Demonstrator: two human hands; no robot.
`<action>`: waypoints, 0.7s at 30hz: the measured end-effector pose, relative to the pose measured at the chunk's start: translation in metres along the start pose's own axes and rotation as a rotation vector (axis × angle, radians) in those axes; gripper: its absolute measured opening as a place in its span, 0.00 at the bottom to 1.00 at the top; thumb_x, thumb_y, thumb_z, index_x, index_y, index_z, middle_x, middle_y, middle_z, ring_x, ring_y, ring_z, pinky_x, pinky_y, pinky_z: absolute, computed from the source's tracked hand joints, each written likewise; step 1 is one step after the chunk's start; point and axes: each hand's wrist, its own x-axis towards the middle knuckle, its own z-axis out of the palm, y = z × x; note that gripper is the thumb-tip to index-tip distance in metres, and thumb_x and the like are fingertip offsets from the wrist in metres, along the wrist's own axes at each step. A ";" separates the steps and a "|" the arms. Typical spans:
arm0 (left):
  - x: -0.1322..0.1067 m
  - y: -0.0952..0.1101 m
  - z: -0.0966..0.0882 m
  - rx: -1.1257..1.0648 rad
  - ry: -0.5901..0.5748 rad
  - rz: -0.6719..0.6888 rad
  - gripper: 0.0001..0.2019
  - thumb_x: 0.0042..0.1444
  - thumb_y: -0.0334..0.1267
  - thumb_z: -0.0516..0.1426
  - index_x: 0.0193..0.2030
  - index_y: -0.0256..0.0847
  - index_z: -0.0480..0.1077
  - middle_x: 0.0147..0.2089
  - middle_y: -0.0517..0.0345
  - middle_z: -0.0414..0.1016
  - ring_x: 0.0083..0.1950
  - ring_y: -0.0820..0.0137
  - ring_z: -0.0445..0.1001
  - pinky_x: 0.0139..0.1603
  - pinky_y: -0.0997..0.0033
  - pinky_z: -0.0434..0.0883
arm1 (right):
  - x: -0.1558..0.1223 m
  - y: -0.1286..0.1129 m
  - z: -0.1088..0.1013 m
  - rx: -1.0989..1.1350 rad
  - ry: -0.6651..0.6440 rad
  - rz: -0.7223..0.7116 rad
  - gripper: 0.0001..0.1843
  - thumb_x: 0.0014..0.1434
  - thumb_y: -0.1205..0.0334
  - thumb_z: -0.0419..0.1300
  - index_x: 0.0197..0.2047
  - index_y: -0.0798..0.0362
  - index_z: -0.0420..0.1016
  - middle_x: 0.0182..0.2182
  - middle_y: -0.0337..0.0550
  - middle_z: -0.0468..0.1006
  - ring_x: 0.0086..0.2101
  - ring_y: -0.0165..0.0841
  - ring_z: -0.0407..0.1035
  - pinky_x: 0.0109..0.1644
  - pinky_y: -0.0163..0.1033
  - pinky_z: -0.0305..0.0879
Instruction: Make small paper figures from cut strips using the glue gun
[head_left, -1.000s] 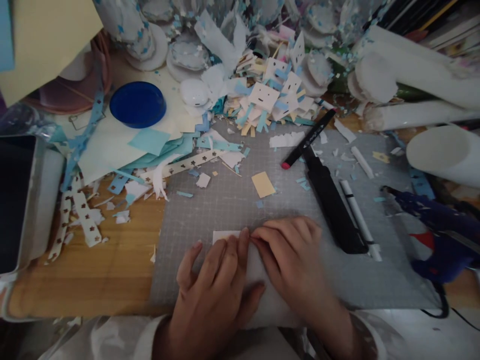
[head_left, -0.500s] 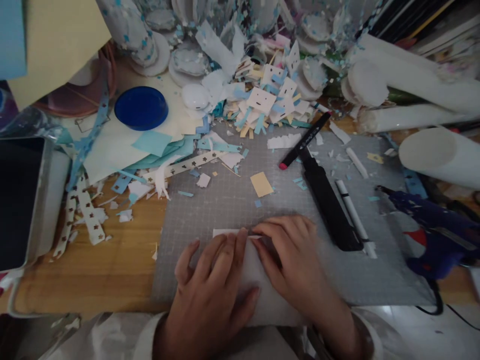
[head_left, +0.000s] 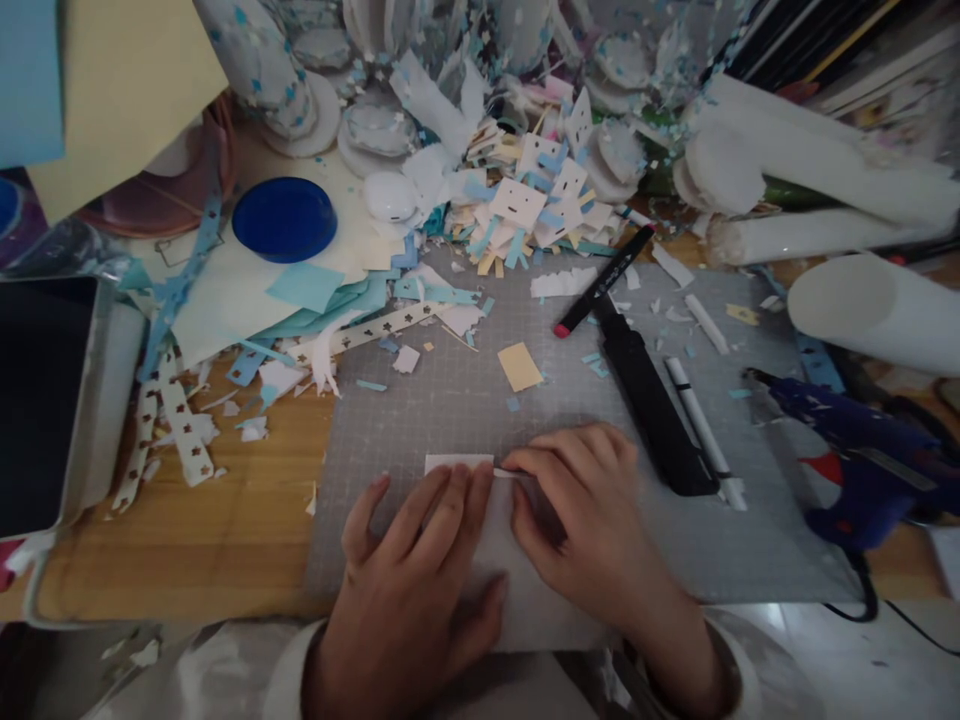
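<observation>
A white sheet of paper [head_left: 510,560] lies on the grey cutting mat [head_left: 450,410] near its front edge. My left hand [head_left: 420,580] rests flat on the paper's left part with its fingers spread and stretched forward. My right hand [head_left: 592,520] lies on the right part, fingers curled and pressing along the paper's far edge, where a fold line shows. The fingertips of both hands meet near the middle of that edge. Most of the paper is hidden under my hands.
A black marker with a red end [head_left: 604,282], a black cutter [head_left: 649,405] and a white pen [head_left: 701,430] lie right of my hands. A blue glue gun [head_left: 855,455] sits far right. Paper scraps [head_left: 525,205], a blue lid [head_left: 283,218], white rolls [head_left: 870,305] and a tablet [head_left: 37,400] surround the mat.
My hands have stayed on the paper; the right fingers have slid slightly along its far edge. The view has shifted a little.
</observation>
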 end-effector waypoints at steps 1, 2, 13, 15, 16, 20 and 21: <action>0.000 0.000 0.000 -0.002 -0.002 -0.001 0.27 0.59 0.49 0.54 0.62 0.38 0.66 0.55 0.53 0.77 0.56 0.64 0.70 0.71 0.60 0.34 | 0.000 0.000 0.000 -0.010 0.011 -0.010 0.06 0.58 0.67 0.56 0.37 0.52 0.73 0.34 0.41 0.74 0.38 0.38 0.62 0.48 0.48 0.52; 0.000 0.000 0.000 -0.006 -0.006 -0.004 0.27 0.58 0.49 0.54 0.62 0.38 0.66 0.55 0.53 0.77 0.56 0.64 0.70 0.71 0.60 0.34 | 0.000 0.001 0.000 -0.022 0.022 -0.020 0.05 0.60 0.67 0.56 0.37 0.51 0.74 0.33 0.41 0.74 0.37 0.37 0.62 0.47 0.48 0.52; -0.003 0.001 -0.001 -0.018 -0.054 -0.040 0.31 0.55 0.50 0.57 0.64 0.39 0.64 0.57 0.53 0.75 0.58 0.65 0.68 0.71 0.62 0.33 | -0.016 0.003 0.002 -0.072 0.066 -0.132 0.13 0.68 0.63 0.51 0.37 0.49 0.77 0.29 0.38 0.75 0.35 0.33 0.62 0.52 0.47 0.51; -0.003 0.001 -0.001 -0.019 -0.055 -0.038 0.30 0.56 0.50 0.57 0.63 0.39 0.64 0.57 0.52 0.75 0.58 0.65 0.68 0.71 0.62 0.33 | -0.019 0.002 0.002 -0.059 0.067 -0.137 0.12 0.68 0.63 0.52 0.38 0.50 0.77 0.29 0.37 0.76 0.35 0.33 0.62 0.53 0.47 0.51; -0.002 0.001 -0.001 -0.019 -0.057 -0.039 0.30 0.56 0.49 0.57 0.63 0.39 0.64 0.57 0.52 0.75 0.58 0.65 0.68 0.71 0.61 0.33 | -0.020 0.002 0.002 -0.053 0.071 -0.137 0.12 0.67 0.64 0.52 0.38 0.50 0.76 0.29 0.37 0.76 0.35 0.33 0.62 0.54 0.47 0.50; -0.001 0.000 -0.003 -0.025 -0.070 -0.041 0.30 0.56 0.50 0.57 0.63 0.39 0.64 0.56 0.52 0.75 0.58 0.65 0.68 0.70 0.61 0.33 | -0.026 0.001 0.002 -0.025 0.060 -0.133 0.12 0.68 0.63 0.52 0.39 0.50 0.76 0.29 0.36 0.76 0.35 0.33 0.63 0.54 0.47 0.50; 0.000 0.000 -0.003 -0.027 -0.074 -0.042 0.30 0.56 0.50 0.57 0.63 0.39 0.64 0.57 0.53 0.75 0.59 0.64 0.68 0.70 0.61 0.33 | -0.028 0.000 0.002 -0.017 0.049 -0.134 0.12 0.68 0.63 0.51 0.39 0.50 0.76 0.30 0.37 0.76 0.35 0.33 0.63 0.54 0.47 0.50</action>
